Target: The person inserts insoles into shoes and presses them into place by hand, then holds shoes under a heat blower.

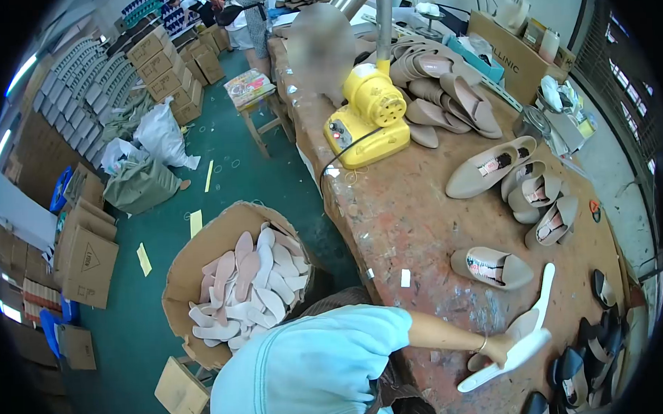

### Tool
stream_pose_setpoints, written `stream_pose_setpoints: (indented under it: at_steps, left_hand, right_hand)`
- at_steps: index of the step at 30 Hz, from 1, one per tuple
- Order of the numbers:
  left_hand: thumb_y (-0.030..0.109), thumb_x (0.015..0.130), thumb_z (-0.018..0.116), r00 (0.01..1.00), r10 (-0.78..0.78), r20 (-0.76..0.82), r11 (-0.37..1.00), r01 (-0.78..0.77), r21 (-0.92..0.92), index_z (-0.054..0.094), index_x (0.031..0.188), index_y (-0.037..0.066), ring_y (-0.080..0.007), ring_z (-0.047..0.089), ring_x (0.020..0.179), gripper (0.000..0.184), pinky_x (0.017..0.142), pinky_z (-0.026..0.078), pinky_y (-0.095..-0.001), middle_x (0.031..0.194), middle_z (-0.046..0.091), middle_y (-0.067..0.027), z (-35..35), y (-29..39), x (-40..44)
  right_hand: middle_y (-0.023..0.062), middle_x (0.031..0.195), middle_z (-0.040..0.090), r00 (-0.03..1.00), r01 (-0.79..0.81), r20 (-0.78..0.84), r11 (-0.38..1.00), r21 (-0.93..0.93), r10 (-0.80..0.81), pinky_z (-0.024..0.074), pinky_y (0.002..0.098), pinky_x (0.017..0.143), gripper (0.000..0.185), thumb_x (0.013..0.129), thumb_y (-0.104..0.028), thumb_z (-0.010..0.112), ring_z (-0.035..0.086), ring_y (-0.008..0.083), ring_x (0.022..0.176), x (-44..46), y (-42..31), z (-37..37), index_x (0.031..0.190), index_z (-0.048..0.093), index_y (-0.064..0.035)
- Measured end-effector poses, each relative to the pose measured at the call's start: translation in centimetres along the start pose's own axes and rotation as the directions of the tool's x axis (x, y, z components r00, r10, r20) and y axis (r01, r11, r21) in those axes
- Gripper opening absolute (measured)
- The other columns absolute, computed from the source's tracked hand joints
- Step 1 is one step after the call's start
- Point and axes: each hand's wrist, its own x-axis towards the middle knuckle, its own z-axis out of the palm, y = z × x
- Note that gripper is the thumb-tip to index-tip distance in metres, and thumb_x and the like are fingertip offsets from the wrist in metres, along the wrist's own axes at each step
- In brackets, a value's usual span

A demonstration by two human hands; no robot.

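My left hand (500,349) reaches across the workbench at the lower right, its fingers closed on a long white insole (526,348). A second white insole (546,291) points up and away beside it. Part of a beige shoe (478,362) shows under the hand, partly hidden by it. A beige shoe (492,268) with a printed white lining lies above the hand. My right hand is out of view.
More beige shoes (487,169) and a yellow machine (372,111) stand farther up the bench (390,227). Black shoes (571,377) are at the lower right. A cardboard box (177,285) of insoles stands left of the bench, near a wooden stool (181,392).
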Motion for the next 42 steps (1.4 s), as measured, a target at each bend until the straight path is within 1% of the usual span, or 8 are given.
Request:
stream_pose_setpoints:
  at_steps: [2,5,7,9,11,22,34,42]
  left_hand:
    - [0.027,0.06,0.084,0.95,-0.166,0.265,0.983,0.18,-0.028,0.066,0.084,-0.008,-0.031,0.07,0.085,0.045,0.069,0.054,-0.0395,0.09,0.068,-0.0254,-4.0,4.7,-2.7]
    - [0.031,0.063,0.085,0.978,0.148,-0.143,0.96,-0.108,0.257,0.063,0.104,-0.006,-0.0348,0.062,0.108,0.059,0.086,0.05,-0.0442,0.112,0.062,-0.0267,-5.6,7.1,-5.0]
    - [0.037,0.063,0.083,0.761,0.579,-0.292,0.684,-0.258,0.682,0.055,0.123,-0.001,-0.0389,0.045,0.127,0.077,0.101,0.038,-0.0522,0.127,0.052,-0.0243,-7.6,6.2,-6.7]
    - [0.04,0.066,0.08,0.573,0.786,-0.231,0.293,-0.017,0.956,0.055,0.127,0.005,-0.0411,0.038,0.13,0.075,0.105,0.031,-0.0577,0.131,0.05,-0.0212,-12.8,5.7,-9.4]
    - [0.039,0.072,0.077,0.788,0.545,-0.286,0.422,0.037,0.906,0.06,0.124,0.01,-0.0392,0.036,0.133,0.062,0.107,0.029,-0.0602,0.14,0.043,-0.0194,-18.0,6.2,-14.2]
    - [0.021,0.078,0.073,0.855,0.217,-0.47,0.885,0.031,0.465,0.061,0.105,0.005,-0.0338,0.062,0.104,0.033,0.091,0.049,-0.0428,0.122,0.06,-0.0143,-24.7,4.7,-16.6]
    - [0.022,0.079,0.074,0.864,0.426,-0.266,0.626,-0.069,0.777,0.06,0.089,0.007,-0.0304,0.064,0.103,0.023,0.081,0.055,-0.0373,0.129,0.057,-0.0116,-28.4,3.0,-30.4]
    - [0.034,0.062,0.091,0.854,0.472,-0.217,0.692,-0.207,0.692,0.044,0.134,0.007,-0.0416,0.036,0.138,0.09,0.113,0.031,-0.0505,0.146,0.041,-0.0223,-28.2,1.7,-27.1]
  right_hand:
    - [0.0151,0.123,0.061,1.0,-0.017,-0.012,0.998,-0.054,0.016,0.0402,0.0398,0.103,0.033,0.098,-0.016,0.048,0.059,0.0264,0.109,-0.5,0.4,0.6,0.122,0.057,0.0048]
    - [0.0152,0.123,0.061,1.0,-0.02,-0.025,0.994,-0.109,0.018,0.0404,0.0398,0.103,0.033,0.098,-0.016,0.048,0.059,0.0266,0.109,-1.0,0.8,0.9,0.122,0.058,0.0046]
    - [0.0152,0.123,0.061,1.0,-0.015,-0.022,0.99,-0.141,0.012,0.0406,0.0399,0.102,0.033,0.098,-0.016,0.049,0.059,0.0267,0.109,-1.0,1.1,1.1,0.122,0.058,0.0045]
    - [0.0152,0.123,0.061,0.999,-0.006,-0.033,0.982,-0.19,0.0,0.0408,0.0399,0.102,0.033,0.098,-0.016,0.049,0.059,0.0269,0.11,-1.0,1.0,1.0,0.122,0.058,0.0044]
    - [0.0152,0.123,0.061,1.0,0.011,-0.026,0.974,-0.228,-0.017,0.041,0.0399,0.101,0.033,0.097,-0.016,0.049,0.058,0.027,0.11,-1.0,0.7,1.3,0.122,0.059,0.0042]
    - [0.0152,0.123,0.061,1.0,0.008,-0.018,0.917,-0.399,-0.016,0.0419,0.0402,0.099,0.034,0.096,-0.016,0.051,0.058,0.0277,0.112,-0.7,2.6,4.6,0.122,0.061,0.0035]
    - [0.0152,0.124,0.061,0.999,0.044,0.017,0.857,-0.514,-0.041,0.043,0.0404,0.097,0.034,0.095,-0.016,0.054,0.058,0.0284,0.113,-1.3,3.2,3.9,0.121,0.063,0.0028]
    - [0.014,0.113,0.065,0.773,0.634,0.614,0.164,-0.755,-0.161,0.044,0.041,0.092,0.032,0.073,-0.006,0.069,0.058,0.0332,0.107,-4.0,1.6,10.9,0.104,0.073,-0.0064]
